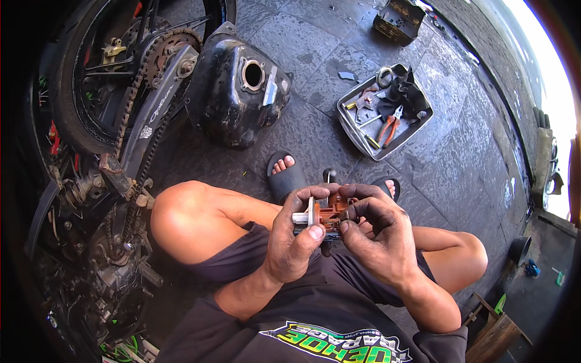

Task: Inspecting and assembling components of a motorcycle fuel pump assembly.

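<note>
Orange-and-white part (331, 212): up in both hands over the person's lap, its white end to the left, a dark rounded knob (329, 174) showing past its far edge.
Wheel (65, 100): far left, black-tired, with a rusty chain (123, 115) running round a brown sprocket (160, 59) and a dark grey swingarm (154, 106) alongside.
Engine (115, 275): nearer the person than the wheel, grimy and cluttered, too dark in there to pick out much.
Black tank (221, 94): on the dark tiled floor just right of the wheel, a round hole in its face and a pale strip (270, 88) beside that hole.
Left hand (287, 245): wrapped round the left side of the part, thumb pressed to the near face, fingers behind.
Right hand (381, 233): thumb and forefinger pinching at the right side of the part; from where I stand I cannot tell whether some small piece sits between the tips.
Grey tray (349, 131): on the floor beyond the hands, holding orange-handled pliers (390, 128) and a crumpled black cloth (407, 92).
Rusty box (397, 25): open, farther off past the tray.
Black bowl (519, 249): out by the right edge, well apart from the hands.
</note>
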{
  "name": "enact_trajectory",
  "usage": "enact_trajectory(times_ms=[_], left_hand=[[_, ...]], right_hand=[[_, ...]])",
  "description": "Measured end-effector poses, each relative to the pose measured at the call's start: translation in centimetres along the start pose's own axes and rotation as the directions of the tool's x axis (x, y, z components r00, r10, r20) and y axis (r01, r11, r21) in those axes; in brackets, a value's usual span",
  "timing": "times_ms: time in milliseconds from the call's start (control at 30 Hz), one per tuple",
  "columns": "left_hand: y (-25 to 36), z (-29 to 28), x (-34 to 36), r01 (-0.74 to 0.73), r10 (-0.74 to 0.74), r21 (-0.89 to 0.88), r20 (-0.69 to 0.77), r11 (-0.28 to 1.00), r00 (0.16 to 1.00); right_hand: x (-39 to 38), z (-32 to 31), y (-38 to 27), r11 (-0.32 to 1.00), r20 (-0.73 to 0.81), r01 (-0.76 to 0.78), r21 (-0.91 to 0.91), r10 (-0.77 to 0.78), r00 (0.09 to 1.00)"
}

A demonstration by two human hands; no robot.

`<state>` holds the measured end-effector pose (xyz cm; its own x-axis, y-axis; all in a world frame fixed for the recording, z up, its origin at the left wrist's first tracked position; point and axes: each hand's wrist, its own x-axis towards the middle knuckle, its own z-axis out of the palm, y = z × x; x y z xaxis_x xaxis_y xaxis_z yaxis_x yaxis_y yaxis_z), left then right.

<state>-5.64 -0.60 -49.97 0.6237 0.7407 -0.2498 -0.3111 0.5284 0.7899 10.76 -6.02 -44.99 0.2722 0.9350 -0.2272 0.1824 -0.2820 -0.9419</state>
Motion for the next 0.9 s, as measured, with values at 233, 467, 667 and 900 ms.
enact_trajectory(times_ms=[233,467,667,900], left_hand=[[0.2,-0.3,0.1,0.025,-0.022,-0.061,0.048,0.998,0.999],[0.4,-0.4,0.1,0.032,-0.03,-0.074,0.033,0.997,0.999],[1.1,-1.2,0.4,0.054,-0.057,0.048,0.066,0.997,0.996],[2.5,-0.9,0.3,0.105,-0.138,0.188,0.173,0.977,0.975]], right_hand=[[0.4,0.3,-0.1,0.999,-0.018,-0.027,-0.026,0.027,0.999],[0.5,0.2,0.1,1.0,0.003,-0.024,-0.009,0.024,1.0],[0.1,-1.1,0.3,0.998,-0.042,-0.003,0.057,0.005,0.999],[-0.7,-1.6,-0.8,0.985,0.057,0.033,-0.172,-0.023,0.998]])
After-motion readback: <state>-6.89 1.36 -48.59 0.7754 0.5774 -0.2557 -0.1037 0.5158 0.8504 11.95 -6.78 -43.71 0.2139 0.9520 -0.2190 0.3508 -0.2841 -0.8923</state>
